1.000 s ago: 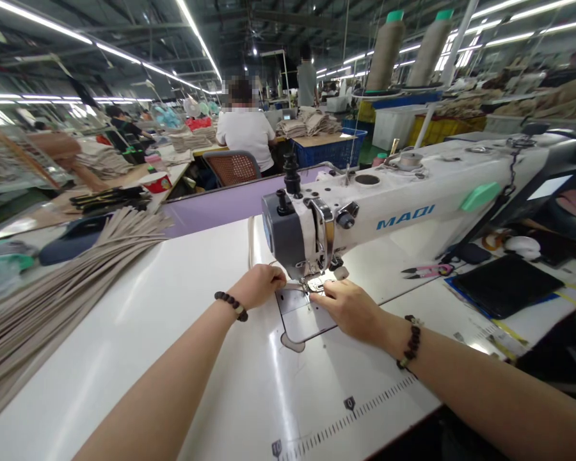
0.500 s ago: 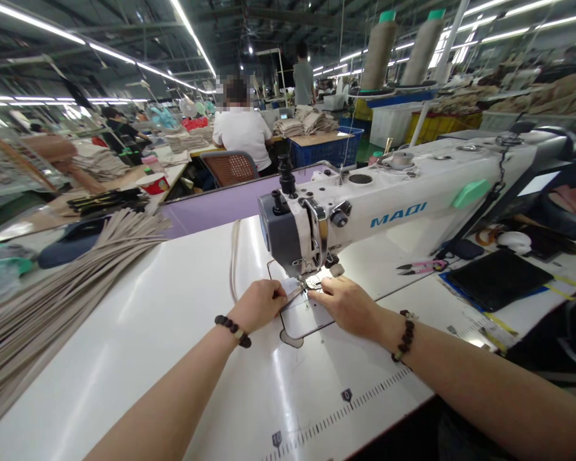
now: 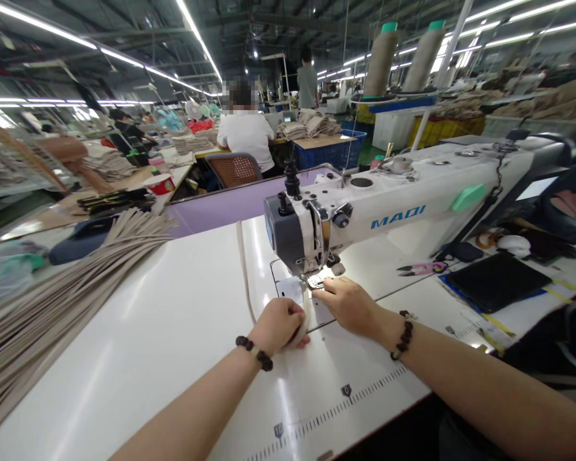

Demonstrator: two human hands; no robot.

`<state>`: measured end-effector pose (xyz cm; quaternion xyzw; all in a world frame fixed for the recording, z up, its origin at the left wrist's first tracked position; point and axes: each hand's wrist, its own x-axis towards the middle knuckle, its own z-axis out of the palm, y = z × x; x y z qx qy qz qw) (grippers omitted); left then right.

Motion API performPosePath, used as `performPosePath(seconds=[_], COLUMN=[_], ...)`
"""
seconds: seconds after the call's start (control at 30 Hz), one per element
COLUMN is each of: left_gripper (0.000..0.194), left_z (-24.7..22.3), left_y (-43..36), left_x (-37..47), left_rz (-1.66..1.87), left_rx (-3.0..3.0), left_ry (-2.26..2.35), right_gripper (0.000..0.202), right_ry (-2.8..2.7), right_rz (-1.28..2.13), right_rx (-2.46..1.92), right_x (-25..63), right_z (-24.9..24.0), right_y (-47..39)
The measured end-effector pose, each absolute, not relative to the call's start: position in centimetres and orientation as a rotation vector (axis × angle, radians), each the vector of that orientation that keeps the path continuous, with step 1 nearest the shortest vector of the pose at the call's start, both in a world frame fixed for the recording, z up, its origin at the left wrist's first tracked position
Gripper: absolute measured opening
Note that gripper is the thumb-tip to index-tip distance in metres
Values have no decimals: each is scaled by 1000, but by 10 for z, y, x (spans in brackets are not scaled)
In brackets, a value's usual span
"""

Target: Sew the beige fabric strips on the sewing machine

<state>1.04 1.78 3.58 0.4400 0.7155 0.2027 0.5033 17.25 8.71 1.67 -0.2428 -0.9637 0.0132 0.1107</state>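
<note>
Strip (image 3: pixel 244 269) now runs farther out of the machine (image 3: pixel 365 211): the left hand (image 3: pixel 279 325) has drawn back toward the near edge of the bench (image 3: pixel 173 333) since a moment ago, so more length looks sewn. Its fingers are curled tight on the strip. The right hand (image 3: pixel 348 306) rests beside the presser foot (image 3: pixel 315 280), fingers (image 3: pixel 324 294) together, pressing down.
</note>
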Motion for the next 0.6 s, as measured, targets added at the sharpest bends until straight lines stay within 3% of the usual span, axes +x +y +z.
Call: performPosePath(seconds=[0.23, 0.4, 0.5, 0.6], left_gripper=[18, 13, 12, 12], left_z=[34, 38, 36, 32], left_y=[6, -1, -28, -75], left_x=[32, 39, 48, 53], left_rz=[619, 708, 761, 663], left_rx=[995, 889, 812, 985], left_ry=[1716, 1718, 1546, 1486], right_gripper=[24, 20, 21, 28], right_ry=[-2794, -2646, -2390, -1769], right_rz=[250, 587, 1397, 2209], right_rx=[-792, -948, -1042, -1007], right_x=[174, 182, 190, 197], right_z=[17, 28, 35, 37], right_y=[87, 70, 46, 15])
